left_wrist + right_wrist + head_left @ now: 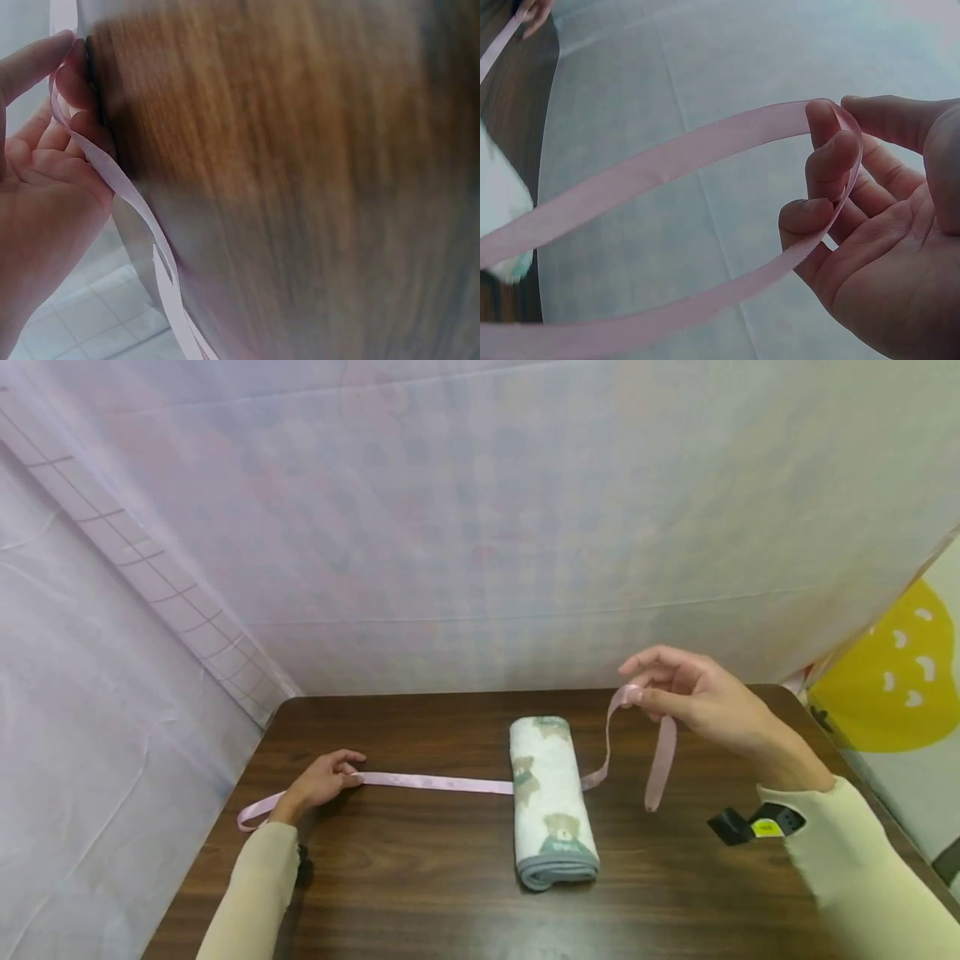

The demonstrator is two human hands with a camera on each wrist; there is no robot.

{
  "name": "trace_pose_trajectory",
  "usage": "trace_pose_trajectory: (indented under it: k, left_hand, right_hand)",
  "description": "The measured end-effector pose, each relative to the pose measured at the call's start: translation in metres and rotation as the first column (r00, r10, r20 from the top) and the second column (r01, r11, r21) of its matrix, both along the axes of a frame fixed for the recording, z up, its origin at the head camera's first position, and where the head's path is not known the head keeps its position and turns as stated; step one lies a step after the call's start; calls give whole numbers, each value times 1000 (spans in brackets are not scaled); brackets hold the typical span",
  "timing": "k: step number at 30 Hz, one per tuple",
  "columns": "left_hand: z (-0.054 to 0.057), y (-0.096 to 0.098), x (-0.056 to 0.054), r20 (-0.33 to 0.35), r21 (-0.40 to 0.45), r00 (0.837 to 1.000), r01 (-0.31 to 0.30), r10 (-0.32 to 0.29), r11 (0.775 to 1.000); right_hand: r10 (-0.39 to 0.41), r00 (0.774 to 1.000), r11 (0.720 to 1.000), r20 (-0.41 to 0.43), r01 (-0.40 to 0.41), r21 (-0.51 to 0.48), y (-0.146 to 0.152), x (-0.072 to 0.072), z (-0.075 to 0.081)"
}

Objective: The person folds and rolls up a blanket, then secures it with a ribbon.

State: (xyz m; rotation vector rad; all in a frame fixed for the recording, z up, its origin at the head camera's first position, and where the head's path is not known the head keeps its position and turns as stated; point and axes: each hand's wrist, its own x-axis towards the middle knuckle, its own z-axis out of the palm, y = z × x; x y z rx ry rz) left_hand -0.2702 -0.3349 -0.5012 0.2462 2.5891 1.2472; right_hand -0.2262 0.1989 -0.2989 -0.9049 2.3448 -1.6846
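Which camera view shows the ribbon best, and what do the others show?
The head view: it shows the ribbon on both sides of the towel. The left wrist view shows only the part near the left hand; the right wrist view shows a loop in the right hand, plus a distant piece.

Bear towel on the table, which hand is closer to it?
Right. The right hand is raised above the table, a little way right of the bear towel, pinching the pink ribbon. The left hand is farther off, left of the towel, pinching the ribbon too.
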Motion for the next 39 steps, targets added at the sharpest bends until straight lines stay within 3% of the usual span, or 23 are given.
trace_pose_trajectory:
  k: [5,15,22,30,39]
  left_hand:
    - [2,-3,4,-26,39,999,28,-27,999]
    - [2,5,1,51,-13,997,-59,60,998]
    - [-2,3,0,57,50,998,-37,34,998]
    - [-2,0,0,51,39,998,-30,28,999]
    - [2,-2,2,38,24,999,-18,17,1000]
  right_hand:
    - [57,998,998,16,-57,-27,-27,-2,5]
    - [167,985,985,33,-165,-60,-83,-4,16]
    - [163,986,983,44,-159,-88,-95,-5,20]
    - [32,997,998,75,-27,-60,-85,-8,21]
    - [146,982,989,117,-147,0,-121,-6,10]
